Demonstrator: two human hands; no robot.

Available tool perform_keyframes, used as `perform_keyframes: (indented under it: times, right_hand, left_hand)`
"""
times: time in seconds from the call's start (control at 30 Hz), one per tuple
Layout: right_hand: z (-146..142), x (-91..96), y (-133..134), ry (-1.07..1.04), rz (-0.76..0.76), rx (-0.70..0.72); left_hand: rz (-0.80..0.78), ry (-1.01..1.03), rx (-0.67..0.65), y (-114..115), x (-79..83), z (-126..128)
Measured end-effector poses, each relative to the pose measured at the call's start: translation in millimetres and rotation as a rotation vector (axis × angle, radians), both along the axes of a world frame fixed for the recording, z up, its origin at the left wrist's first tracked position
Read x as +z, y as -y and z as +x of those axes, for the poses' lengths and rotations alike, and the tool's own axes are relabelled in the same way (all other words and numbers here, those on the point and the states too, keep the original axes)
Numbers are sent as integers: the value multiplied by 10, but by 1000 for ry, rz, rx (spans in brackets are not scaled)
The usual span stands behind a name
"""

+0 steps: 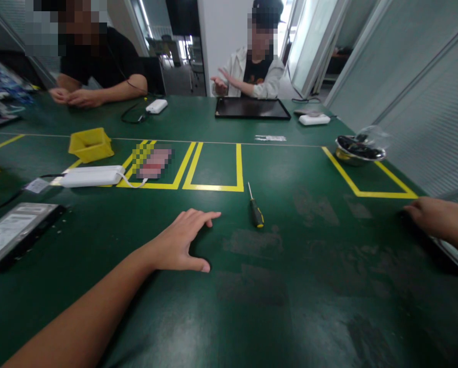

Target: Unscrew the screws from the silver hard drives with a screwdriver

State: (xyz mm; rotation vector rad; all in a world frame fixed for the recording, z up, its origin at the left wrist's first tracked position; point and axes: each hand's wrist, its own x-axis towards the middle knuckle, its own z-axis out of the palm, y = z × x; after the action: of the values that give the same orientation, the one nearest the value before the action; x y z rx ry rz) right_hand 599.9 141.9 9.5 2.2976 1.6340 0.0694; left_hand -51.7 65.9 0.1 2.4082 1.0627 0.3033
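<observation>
My left hand (186,240) hovers over or rests lightly on the green table, with thumb and fingers apart and nothing in it. To its right lies a small screwdriver (257,214) with a black and yellow handle, its thin shaft pointing away from me. At the right edge of the view, my right hand (441,221) curls over a flat black and silver hard drive (453,258), which is blurred and partly cut off. Another hard drive (12,230), with a white label, lies at the far left.
A yellow bin (91,145), a white power strip (93,176) and a pixelated phone-like object (155,163) stand back left. A bowl of dark items (359,150) is back right. Two people sit opposite, beyond a black panel (252,108). Yellow tape marks the table (252,317).
</observation>
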Motion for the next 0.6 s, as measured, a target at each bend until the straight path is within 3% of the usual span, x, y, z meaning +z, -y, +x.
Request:
perform_keyframes:
  times: [0.33,0.6]
  right_hand:
    - [-1,51,51,-30,-37,63]
    - [-3,-50,316,-83,-52,212]
  left_hand:
    - [5,10,0,-2,-9,6]
    - [9,14,2,-7,-12,1]
